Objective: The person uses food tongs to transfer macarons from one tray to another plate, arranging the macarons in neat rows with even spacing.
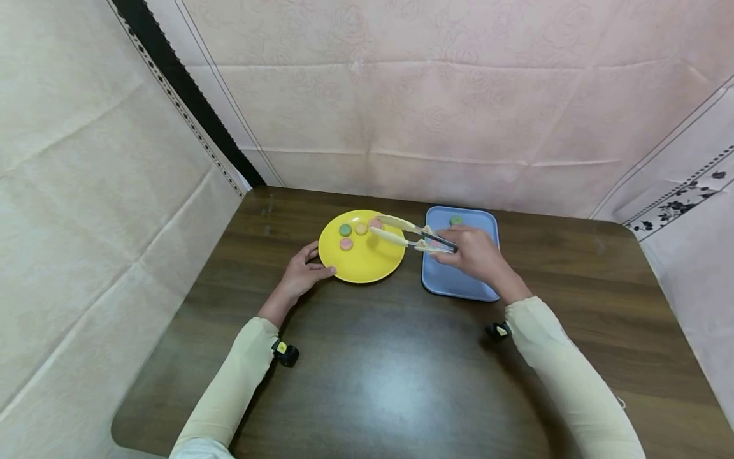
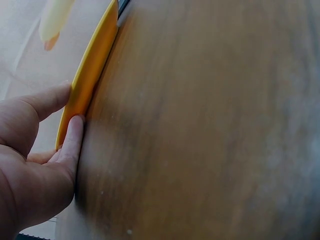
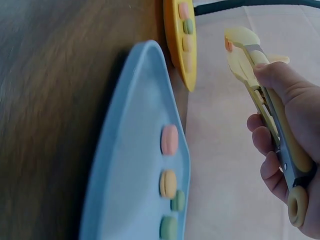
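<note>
My left hand point(image 1: 302, 274) holds the left rim of a round yellow plate point(image 1: 367, 268), thumb and fingers at its edge in the left wrist view. On the plate lie a green macaron point(image 1: 345, 230), a yellow one point(image 1: 360, 228) and a pink one point(image 1: 346, 244). My right hand point(image 3: 295, 135) grips cream and grey tongs point(image 3: 272, 110). Between the tong tips, above the plate, is a small pink macaron point(image 3: 228, 45). Below the right hand lies a blue tray point(image 1: 459, 280), partly covered by it.
The right wrist view shows a pink macaron point(image 3: 169, 140), a yellow macaron point(image 3: 168, 183) and two green macarons point(image 3: 168, 227) on the tray. Plate and tray stand side by side on a dark wooden table point(image 1: 373, 357), near its far edge. Pale patterned cloth point(image 1: 430, 127) hangs behind.
</note>
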Demonstrator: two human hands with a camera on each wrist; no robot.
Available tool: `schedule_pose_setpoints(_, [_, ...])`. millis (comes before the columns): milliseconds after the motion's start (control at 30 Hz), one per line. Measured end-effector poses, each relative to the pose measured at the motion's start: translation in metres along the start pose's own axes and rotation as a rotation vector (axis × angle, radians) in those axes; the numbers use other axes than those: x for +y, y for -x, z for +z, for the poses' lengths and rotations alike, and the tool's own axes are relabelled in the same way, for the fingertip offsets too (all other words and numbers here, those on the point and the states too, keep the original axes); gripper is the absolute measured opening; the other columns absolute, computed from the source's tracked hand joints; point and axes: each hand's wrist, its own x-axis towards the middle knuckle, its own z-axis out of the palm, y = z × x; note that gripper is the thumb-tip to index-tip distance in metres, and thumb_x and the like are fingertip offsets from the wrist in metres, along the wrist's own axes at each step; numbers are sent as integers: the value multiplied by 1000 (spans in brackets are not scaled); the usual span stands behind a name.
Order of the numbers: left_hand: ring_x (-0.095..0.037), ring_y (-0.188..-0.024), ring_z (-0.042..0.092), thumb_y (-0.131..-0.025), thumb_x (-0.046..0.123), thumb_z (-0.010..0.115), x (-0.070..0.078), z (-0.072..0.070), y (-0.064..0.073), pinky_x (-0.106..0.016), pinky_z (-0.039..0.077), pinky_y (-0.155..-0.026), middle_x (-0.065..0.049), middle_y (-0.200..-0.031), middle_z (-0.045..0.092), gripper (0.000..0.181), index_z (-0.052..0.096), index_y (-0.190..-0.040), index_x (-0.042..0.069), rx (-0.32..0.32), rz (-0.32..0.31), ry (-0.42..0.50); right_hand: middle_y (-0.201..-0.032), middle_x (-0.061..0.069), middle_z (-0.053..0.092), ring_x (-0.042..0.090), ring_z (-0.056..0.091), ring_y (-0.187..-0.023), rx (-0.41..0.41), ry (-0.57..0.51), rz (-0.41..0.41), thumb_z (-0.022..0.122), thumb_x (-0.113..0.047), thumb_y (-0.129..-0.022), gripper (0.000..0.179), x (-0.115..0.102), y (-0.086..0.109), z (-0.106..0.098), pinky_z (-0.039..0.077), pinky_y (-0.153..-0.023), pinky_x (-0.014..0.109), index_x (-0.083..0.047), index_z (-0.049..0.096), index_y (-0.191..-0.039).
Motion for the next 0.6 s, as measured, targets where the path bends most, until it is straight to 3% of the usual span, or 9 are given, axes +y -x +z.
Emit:
schedule_pose_setpoints(133, [-32,-117,61,-89,17,81,1,0,0,-28,55,-85,-14,-151,45,87,31,-160,13,-2,-2,-2,-101,12,73,23,62,-76,-23,0,-24,83,-31,-87,46,-4,-6,11,53,-65,41,-1,74,-121])
schedule_pose_setpoints(367, [-32,-119,61,-90,19,81,1,1,0,-30,55,-86,-15,-153,43,88,30,-161,13,-5,-6,-10,-103,12,72,23,66,-84,-93,3,-5,81,-33,-89,47,-3,-11,31,56,-71,42,-1,73,-123])
schedule_pose_setpoints(600, [-32,-119,61,-89,18,82,2,0,0,-29,55,-86,-15,-153,43,88,31,-161,14,0,-20,-3,-101,11,72,22,66,-82,-116,4,9,81,-33,-89,47,-4,-11,39,55,-71,42,-2,74,-123])
